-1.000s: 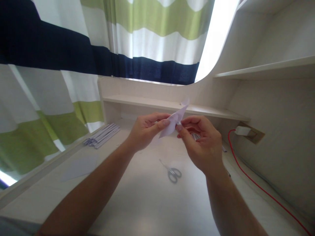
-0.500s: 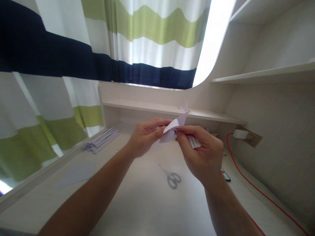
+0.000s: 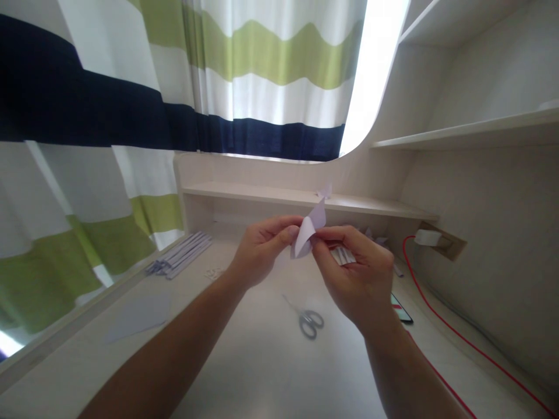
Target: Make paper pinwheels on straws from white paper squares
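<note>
A piece of folded white paper (image 3: 306, 233), with a pointed flap sticking up and a curled side facing me, is held in the air above the desk. My left hand (image 3: 266, 247) pinches its left edge between thumb and fingers. On the other side, my right hand (image 3: 356, 265) grips the right edge with thumb and index finger. Below the hands, grey-handled scissors (image 3: 308, 320) lie on the desk. The fingertips hide part of the paper's folds.
Rolled paper sticks (image 3: 181, 254) and a flat paper sheet (image 3: 142, 314) lie at left. A small folded paper piece (image 3: 324, 191) sits on the back shelf (image 3: 253, 191). A phone (image 3: 400, 309) rests at right beside a red cable (image 3: 458, 337) from a white plug (image 3: 428, 237).
The folded paper has turned in my fingers, its curled flap now standing more upright and facing me. Both hands keep their pinch with little movement. The view has shifted slightly.
</note>
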The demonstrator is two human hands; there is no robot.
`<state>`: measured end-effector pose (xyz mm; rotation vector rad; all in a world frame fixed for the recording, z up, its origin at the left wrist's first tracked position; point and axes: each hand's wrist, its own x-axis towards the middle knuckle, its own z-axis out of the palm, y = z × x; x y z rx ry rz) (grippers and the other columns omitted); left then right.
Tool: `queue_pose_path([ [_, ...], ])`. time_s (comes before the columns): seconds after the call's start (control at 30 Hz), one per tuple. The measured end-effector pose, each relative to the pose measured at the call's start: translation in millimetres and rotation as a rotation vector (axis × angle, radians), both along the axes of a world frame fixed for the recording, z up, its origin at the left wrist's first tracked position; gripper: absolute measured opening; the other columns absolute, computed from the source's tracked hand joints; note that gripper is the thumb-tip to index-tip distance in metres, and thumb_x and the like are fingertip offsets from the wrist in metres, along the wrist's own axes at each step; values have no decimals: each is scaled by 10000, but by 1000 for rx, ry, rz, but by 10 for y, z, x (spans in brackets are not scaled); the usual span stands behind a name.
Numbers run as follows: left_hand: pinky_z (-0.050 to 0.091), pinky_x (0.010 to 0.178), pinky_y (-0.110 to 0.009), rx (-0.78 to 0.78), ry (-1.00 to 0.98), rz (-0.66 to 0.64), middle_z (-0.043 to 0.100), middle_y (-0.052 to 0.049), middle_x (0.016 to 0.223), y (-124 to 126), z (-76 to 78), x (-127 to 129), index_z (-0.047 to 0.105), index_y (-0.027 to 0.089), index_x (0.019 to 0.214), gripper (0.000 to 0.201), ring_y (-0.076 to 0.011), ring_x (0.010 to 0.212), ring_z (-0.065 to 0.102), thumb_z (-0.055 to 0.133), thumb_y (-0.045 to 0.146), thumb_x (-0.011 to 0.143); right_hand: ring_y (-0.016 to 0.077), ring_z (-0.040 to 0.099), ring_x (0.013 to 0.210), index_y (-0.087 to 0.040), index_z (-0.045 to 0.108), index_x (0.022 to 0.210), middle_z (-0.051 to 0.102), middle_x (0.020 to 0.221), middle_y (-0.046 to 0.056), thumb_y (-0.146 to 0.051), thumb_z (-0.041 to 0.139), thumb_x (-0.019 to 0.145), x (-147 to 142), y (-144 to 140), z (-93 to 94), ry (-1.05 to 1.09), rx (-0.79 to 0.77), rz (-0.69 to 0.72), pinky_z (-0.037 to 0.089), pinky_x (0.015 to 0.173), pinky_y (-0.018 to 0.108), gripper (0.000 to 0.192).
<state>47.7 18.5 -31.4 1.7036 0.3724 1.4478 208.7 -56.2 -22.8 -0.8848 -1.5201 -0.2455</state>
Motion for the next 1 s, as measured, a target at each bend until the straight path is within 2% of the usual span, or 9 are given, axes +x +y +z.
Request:
queue_pose_path([
  [0.13, 563, 748, -258, -137, -142, -96, 762, -38, 858, 67, -84, 78, 791, 195, 937, 162, -141, 774, 677, 803, 342, 869, 177, 721, 700, -232, 785, 917, 791, 831, 11, -136, 723, 863, 0, 1, 6, -6, -7, 16, 572, 683, 329, 126],
  [0.43, 541, 734, -265, -325, -237, -229, 728, -49, 830, 60, -117, 128, 774, 150, 903, 185, -133, 745, 658, 825, 318, 842, 177, 715, 674, -232, 789, 906, 794, 808, 9, -137, 713, 867, 20, 17, 13, -29, -32, -11, 571, 670, 334, 128],
  [0.6, 536, 741, -280, -332, -234, -261, 731, -52, 814, 32, -102, 138, 786, 147, 868, 181, -115, 682, 615, 801, 327, 862, 175, 711, 674, -230, 786, 909, 789, 811, 9, -129, 709, 865, 27, 25, 6, -27, -39, 4, 573, 683, 338, 134],
  [0.8, 535, 714, -259, -289, -208, -193, 772, -78, 874, 42, -119, 136, 821, 161, 915, 185, -140, 755, 659, 800, 338, 863, 183, 710, 678, -237, 777, 910, 789, 810, 8, -129, 701, 868, 32, 31, -3, -37, -44, -5, 575, 693, 348, 138],
  [1.0, 557, 743, -274, -290, -187, -204, 784, -80, 876, 47, -114, 124, 828, 167, 953, 208, -152, 767, 692, 792, 357, 875, 180, 715, 692, -227, 773, 925, 787, 825, 11, -127, 700, 878, 29, 23, 2, -36, -47, 3, 572, 692, 340, 132],
])
